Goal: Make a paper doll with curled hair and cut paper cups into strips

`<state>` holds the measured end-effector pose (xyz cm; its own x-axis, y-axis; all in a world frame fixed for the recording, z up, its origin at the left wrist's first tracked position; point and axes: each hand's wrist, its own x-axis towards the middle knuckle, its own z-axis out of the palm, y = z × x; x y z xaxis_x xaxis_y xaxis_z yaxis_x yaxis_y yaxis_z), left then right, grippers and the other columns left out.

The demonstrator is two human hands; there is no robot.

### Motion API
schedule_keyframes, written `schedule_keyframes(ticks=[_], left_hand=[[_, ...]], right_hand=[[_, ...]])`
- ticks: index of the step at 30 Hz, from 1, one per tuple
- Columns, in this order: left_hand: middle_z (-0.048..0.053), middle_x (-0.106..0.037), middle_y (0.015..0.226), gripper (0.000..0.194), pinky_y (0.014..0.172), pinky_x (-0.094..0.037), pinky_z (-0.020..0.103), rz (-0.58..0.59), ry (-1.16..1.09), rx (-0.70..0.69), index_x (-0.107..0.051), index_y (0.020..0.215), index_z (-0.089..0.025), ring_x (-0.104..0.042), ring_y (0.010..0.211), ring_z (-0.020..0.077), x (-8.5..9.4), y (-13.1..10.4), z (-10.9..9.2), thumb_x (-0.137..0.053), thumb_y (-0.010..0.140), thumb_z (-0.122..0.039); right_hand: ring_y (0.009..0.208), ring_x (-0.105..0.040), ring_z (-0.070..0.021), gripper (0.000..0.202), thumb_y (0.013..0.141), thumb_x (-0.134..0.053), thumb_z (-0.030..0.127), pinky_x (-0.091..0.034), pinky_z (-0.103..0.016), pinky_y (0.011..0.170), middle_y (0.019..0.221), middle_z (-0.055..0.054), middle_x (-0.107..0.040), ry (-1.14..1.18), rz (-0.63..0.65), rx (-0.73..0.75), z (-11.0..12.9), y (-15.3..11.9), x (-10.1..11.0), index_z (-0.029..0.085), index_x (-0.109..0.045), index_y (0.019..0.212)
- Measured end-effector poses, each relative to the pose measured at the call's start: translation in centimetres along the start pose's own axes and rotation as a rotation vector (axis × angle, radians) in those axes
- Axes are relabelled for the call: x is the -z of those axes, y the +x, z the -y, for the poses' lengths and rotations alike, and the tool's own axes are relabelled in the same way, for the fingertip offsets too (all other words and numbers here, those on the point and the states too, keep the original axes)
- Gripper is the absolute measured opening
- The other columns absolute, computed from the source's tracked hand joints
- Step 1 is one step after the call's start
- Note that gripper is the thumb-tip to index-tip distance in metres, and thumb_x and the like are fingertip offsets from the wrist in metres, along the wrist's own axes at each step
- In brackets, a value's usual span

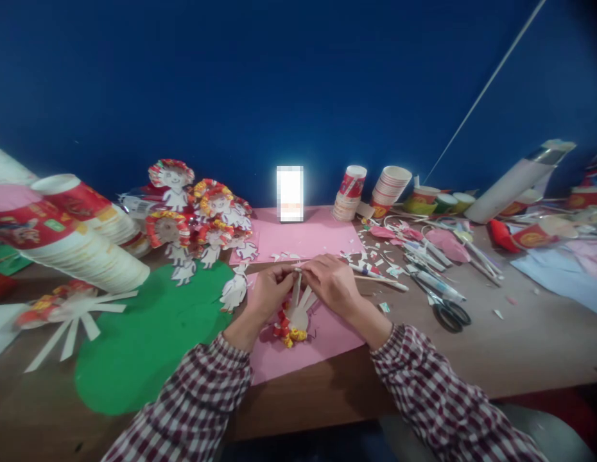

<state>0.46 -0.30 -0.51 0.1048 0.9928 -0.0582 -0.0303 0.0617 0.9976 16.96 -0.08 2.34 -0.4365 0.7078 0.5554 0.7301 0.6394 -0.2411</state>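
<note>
Between my hands is a cut paper cup [299, 319], its sides sliced into strips, some curled into red and yellow rolls at the near side. My left hand [271, 287] pinches the end of one white strip. Fingers of my right hand [331, 280] close on the same strip tip from the other side. Straight strips still stick out under the right hand. Beneath lies a pink paper sheet [279, 368]. Just left of my left hand rests a white paper cut-out figure [234, 292].
Green paper [149, 346] and another sliced cup [79, 308] lie left, beside stacked paper cups [94, 247]. Finished curled-cup figures [214, 205] stand behind. Scissors [447, 314], glue tubes [438, 284] and paper scraps [375, 256] lie right. A bright blurred screen [289, 194] stands at the back.
</note>
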Motion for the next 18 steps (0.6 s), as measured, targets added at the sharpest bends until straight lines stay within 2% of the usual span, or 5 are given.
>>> schedule_keyframes(ticks=[6,14,18], left_hand=[[0.003,-0.07,0.073,0.025,0.063,-0.051,0.025,-0.015,-0.112,0.076,-0.07,0.083,-0.015,-0.064,0.067,0.0144,-0.25,-0.39,-0.78,-0.071,0.066,-0.033],[-0.002,-0.06,0.054,0.023,0.045,-0.039,0.019,-0.068,0.008,0.114,-0.068,0.076,-0.014,-0.049,0.045,0.0078,0.03,-0.15,-0.25,-0.068,0.066,-0.035],[-0.004,-0.054,0.049,0.023,0.041,-0.035,0.019,-0.075,0.022,0.169,-0.066,0.074,-0.014,-0.045,0.041,0.0075,-0.01,-0.14,-0.35,-0.067,0.065,-0.035]], right_hand=[[0.079,-0.056,-0.0165,0.013,0.089,-0.052,0.021,-0.044,-0.027,0.073,0.086,-0.005,-0.068,0.009,-0.028,0.023,0.3,-0.06,0.03,0.018,-0.065,0.088],[0.08,-0.055,-0.0167,0.015,0.09,-0.05,0.022,-0.044,-0.027,0.073,0.084,-0.006,-0.065,-0.018,-0.025,0.033,0.37,-0.12,-0.19,0.018,-0.064,0.085],[0.081,-0.055,-0.0168,0.016,0.091,-0.05,0.022,-0.043,-0.027,0.073,0.082,-0.006,-0.065,-0.024,-0.008,0.028,0.51,-0.09,-0.14,0.019,-0.064,0.083]])
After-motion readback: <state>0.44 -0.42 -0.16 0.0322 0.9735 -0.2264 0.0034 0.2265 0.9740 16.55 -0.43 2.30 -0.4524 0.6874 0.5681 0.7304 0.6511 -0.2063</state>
